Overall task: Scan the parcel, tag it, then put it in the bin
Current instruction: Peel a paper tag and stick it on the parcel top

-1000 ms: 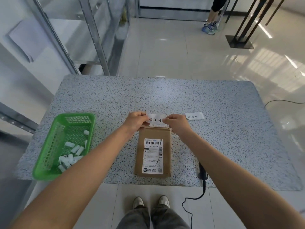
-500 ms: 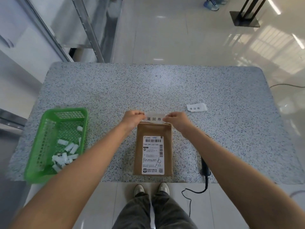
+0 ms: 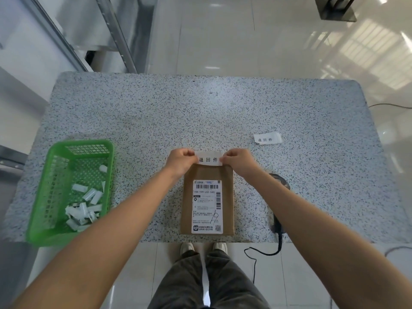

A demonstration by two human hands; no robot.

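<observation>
A flat brown parcel point(image 3: 207, 172) with a white shipping label point(image 3: 207, 206) lies at the table's near edge. At the parcel's far edge a white tag point(image 3: 208, 159) with three black characters is stretched between my hands. My left hand point(image 3: 180, 161) pinches its left end and my right hand point(image 3: 238, 161) pinches its right end. The tag's lower edge meets the parcel's top edge; whether it is stuck down is unclear. A black barcode scanner point(image 3: 278, 224) lies right of the parcel, mostly hidden under my right forearm.
A green plastic basket point(image 3: 53, 237) with several white paper scraps stands at the table's near left. A second white tag point(image 3: 266, 138) lies to the right on the speckled table point(image 3: 223, 112). The scanner's cable point(image 3: 256, 255) hangs off the front edge. Metal shelving stands far left.
My head has tilted down, so the table fills more of the view. Both hands have kept hold of the tag and brought it slightly nearer, down to the parcel's top edge.
</observation>
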